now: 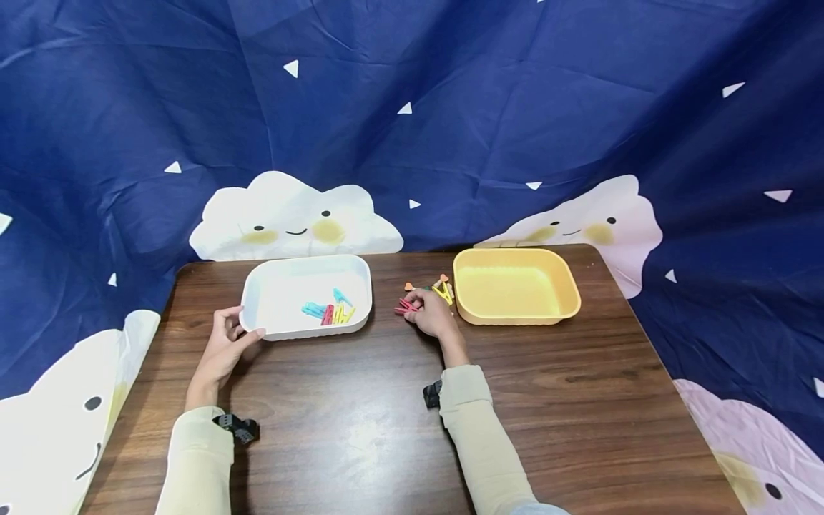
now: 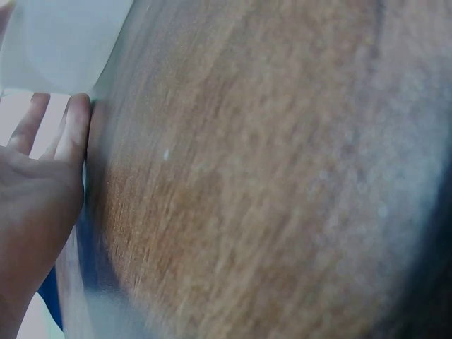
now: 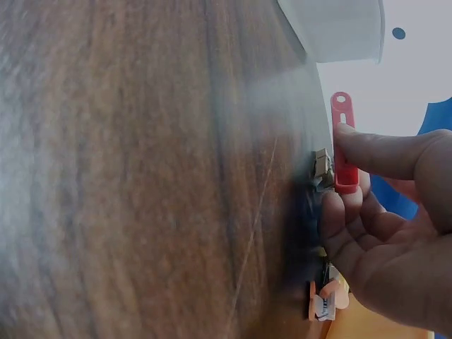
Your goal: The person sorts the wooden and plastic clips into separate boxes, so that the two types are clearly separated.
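My right hand (image 1: 433, 315) pinches a red clothespin (image 3: 345, 145) between thumb and fingertips, close over the table left of the yellow basin. Beside that hand lie a yellow clothespin (image 1: 443, 292) and small clips with orange heart-shaped ends (image 1: 444, 277), partly hidden by the hand. At the near left corner of a white basin (image 1: 257, 286), my left hand (image 1: 225, 340) rests its spread fingers and thumb against the rim. Blue (image 1: 314, 309), red (image 1: 327, 315) and yellow clothespins (image 1: 344, 315) lie inside the basin, toward its right end.
The yellow basin (image 1: 566, 304) stands on the right of the wooden table (image 1: 360, 400), near its back edge. Behind the table hangs a dark blue cloth (image 1: 450, 143) printed with clouds. Each wrist wears a black camera.
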Demonstrator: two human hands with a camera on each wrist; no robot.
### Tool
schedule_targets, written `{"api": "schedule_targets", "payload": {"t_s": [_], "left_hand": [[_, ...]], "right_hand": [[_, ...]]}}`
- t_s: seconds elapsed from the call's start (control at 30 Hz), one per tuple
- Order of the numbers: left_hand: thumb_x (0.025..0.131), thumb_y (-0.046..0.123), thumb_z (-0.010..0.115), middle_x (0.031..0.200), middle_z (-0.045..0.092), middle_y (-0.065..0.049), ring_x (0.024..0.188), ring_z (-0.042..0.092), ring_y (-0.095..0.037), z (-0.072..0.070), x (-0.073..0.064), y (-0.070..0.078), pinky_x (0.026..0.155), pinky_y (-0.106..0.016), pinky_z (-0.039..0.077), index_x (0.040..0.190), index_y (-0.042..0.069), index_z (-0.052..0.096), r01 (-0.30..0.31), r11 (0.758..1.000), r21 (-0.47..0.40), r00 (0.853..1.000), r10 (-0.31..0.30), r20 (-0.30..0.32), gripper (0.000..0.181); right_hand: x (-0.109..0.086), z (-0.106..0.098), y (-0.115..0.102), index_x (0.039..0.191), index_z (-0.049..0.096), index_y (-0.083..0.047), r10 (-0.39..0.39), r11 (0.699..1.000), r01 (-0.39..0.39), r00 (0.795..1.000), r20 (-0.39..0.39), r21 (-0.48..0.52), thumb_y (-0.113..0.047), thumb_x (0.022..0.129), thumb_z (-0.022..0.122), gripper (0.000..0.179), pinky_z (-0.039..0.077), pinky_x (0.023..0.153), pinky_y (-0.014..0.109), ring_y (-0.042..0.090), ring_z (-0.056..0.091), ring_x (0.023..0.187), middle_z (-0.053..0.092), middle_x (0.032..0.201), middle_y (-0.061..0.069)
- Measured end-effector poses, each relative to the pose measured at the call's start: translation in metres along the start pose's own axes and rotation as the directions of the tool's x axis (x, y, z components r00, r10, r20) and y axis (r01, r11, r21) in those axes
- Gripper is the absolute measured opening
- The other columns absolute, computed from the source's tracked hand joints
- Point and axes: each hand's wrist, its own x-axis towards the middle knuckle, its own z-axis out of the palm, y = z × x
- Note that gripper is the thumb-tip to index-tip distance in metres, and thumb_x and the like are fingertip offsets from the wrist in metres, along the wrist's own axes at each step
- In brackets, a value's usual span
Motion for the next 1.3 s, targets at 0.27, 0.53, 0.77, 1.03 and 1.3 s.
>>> {"api": "schedule_targets", "payload": {"t_s": [0.27, 0.53, 0.77, 1.03, 1.3], "left_hand": [[0.094, 0.000, 0.070, 0.133, 0.044, 0.006, 0.111, 0.053, -0.004, 0.001, 0.000, 0.000, 0.087, -0.014, 0.044, 0.140, 0.016, 0.027, 0.013, 1.000, -0.002, 1.000, -0.013, -0.009, 0.065], [0.094, 0.000, 0.070, 0.133, 0.044, 0.006, 0.111, 0.053, -0.003, 0.001, -0.001, 0.002, 0.086, -0.014, 0.044, 0.137, 0.017, 0.029, 0.005, 1.000, -0.006, 1.000, -0.005, -0.010, 0.063], [0.094, 0.004, 0.071, 0.132, 0.045, 0.008, 0.112, 0.053, -0.005, 0.000, -0.001, 0.001, 0.087, -0.014, 0.045, 0.135, 0.021, 0.030, -0.009, 1.000, 0.001, 1.000, 0.009, 0.005, 0.060], [0.094, 0.004, 0.072, 0.131, 0.046, 0.009, 0.113, 0.053, -0.004, 0.000, -0.001, 0.000, 0.087, -0.014, 0.045, 0.132, 0.023, 0.032, -0.016, 1.000, -0.015, 1.000, 0.016, 0.007, 0.059], [0.094, 0.006, 0.072, 0.131, 0.046, 0.007, 0.112, 0.053, -0.003, 0.000, -0.001, 0.000, 0.086, -0.013, 0.045, 0.134, 0.021, 0.031, -0.018, 1.000, 0.004, 1.000, 0.018, 0.010, 0.060]], "right_hand": [[0.003, 0.001, 0.001, 0.110, 0.070, -0.009, 0.015, 1.000, -0.014, 1.000, -0.016, 0.027, -0.003, 0.086, 0.078, 0.026, 0.043, 0.070, 0.029, 0.015, 0.054, 0.073, 0.061, 0.088, 0.003], [0.003, 0.000, -0.005, 0.109, 0.068, -0.006, 0.015, 0.998, -0.013, 0.999, -0.036, 0.068, -0.004, 0.089, 0.075, 0.021, 0.044, 0.070, 0.029, 0.016, 0.055, 0.075, 0.061, 0.089, 0.005], [0.005, 0.003, -0.008, 0.111, 0.065, -0.004, -0.018, 0.997, 0.023, 0.997, -0.072, 0.068, -0.007, 0.092, 0.075, 0.021, 0.047, 0.074, 0.029, 0.016, 0.057, 0.081, 0.061, 0.092, 0.005], [0.008, 0.005, -0.015, 0.112, 0.064, -0.003, -0.053, 0.995, 0.062, 0.993, -0.109, 0.077, -0.006, 0.093, 0.073, 0.021, 0.048, 0.074, 0.028, 0.016, 0.059, 0.080, 0.064, 0.094, 0.006], [0.009, 0.007, -0.025, 0.112, 0.064, -0.003, -0.076, 0.993, 0.085, 0.991, -0.109, 0.084, -0.007, 0.094, 0.073, 0.020, 0.045, 0.073, 0.028, 0.015, 0.055, 0.080, 0.059, 0.092, 0.005]]}}
